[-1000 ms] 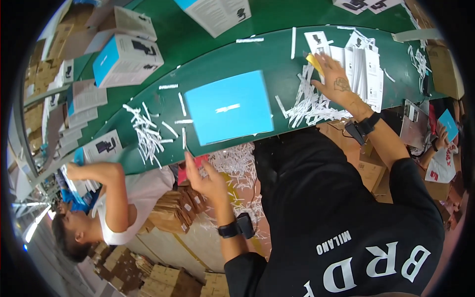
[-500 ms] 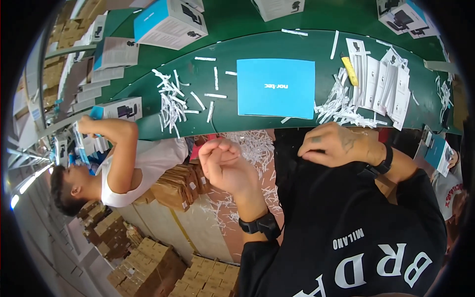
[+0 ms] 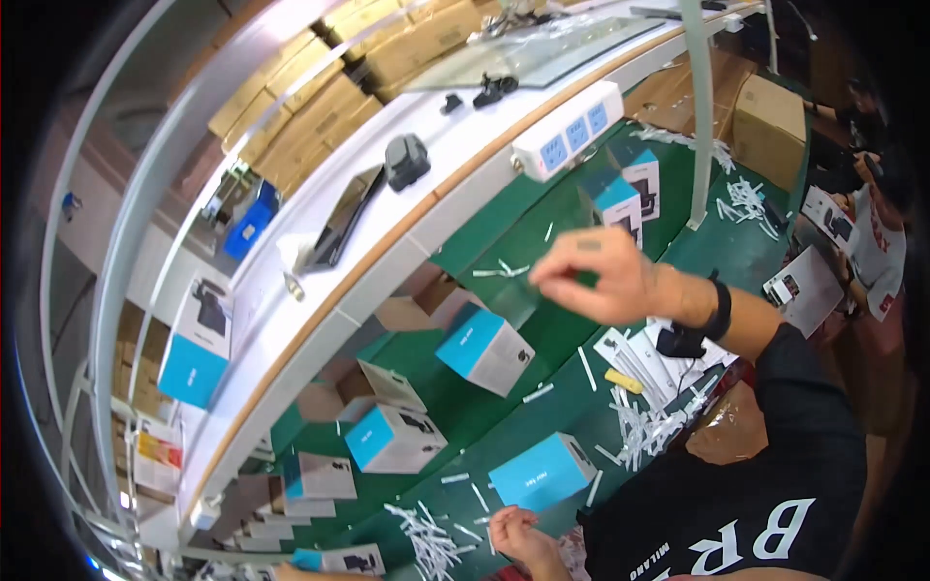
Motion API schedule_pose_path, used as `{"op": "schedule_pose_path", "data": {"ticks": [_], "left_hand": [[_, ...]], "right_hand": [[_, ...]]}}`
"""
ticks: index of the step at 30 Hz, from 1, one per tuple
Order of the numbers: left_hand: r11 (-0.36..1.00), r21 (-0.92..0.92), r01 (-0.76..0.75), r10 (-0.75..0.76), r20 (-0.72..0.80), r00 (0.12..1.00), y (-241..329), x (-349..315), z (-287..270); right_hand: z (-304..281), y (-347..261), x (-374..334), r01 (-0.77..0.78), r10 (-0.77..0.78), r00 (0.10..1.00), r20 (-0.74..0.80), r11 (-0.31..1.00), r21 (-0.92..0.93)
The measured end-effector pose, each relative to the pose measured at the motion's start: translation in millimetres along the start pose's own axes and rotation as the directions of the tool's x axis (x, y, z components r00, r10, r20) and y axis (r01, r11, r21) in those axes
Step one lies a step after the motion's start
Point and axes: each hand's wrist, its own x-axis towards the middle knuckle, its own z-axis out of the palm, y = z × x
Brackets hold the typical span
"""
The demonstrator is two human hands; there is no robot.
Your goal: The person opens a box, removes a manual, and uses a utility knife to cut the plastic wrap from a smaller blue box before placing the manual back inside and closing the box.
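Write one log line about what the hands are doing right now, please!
right hand: raised over green belt, fingers pinched, contents unclear | left hand: low, beside blue-and-white box | white paper strips on belt

The person wears a black T-shirt with short sleeves. Big white letters run across the front of it, with a line of small white letters beside them. The arms are bare below the sleeves. On the wrist of the right hand (image 3: 605,281) sits a black band like a watch strap. There is a small dark mark on the back of that hand. The left hand (image 3: 518,533) is bare.
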Motion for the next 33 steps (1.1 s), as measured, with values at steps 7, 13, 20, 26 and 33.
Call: {"op": "schedule_pose_path", "data": {"ticks": [7,13,20,26,33], "left_hand": [[0.97,0.087,0.226,-0.229,0.018,0.973,-9,46,-21],[0.962,0.083,0.26,-0.267,0.089,0.959,-5,71,-29],[0.985,-0.075,0.158,-0.137,0.227,0.964,37,85,-1],[0.996,-0.046,0.076,-0.044,0.488,0.872,69,81,80],[0.993,0.114,0.011,-0.062,0.455,0.889,54,74,53]], "right_hand": [[-60,127,149,-0.09,-0.011,0.988,-0.152,0.764,-0.639],[-52,139,188,-0.05,0.39,0.901,0.189,0.527,-0.848],[51,3,62,0.032,-0.042,0.992,0.122,0.996,0.081],[152,-86,-91,-0.289,0.253,0.957,0.145,0.888,0.357],[161,-92,-119,-0.521,0.379,0.847,0.374,0.731,0.439]]}}
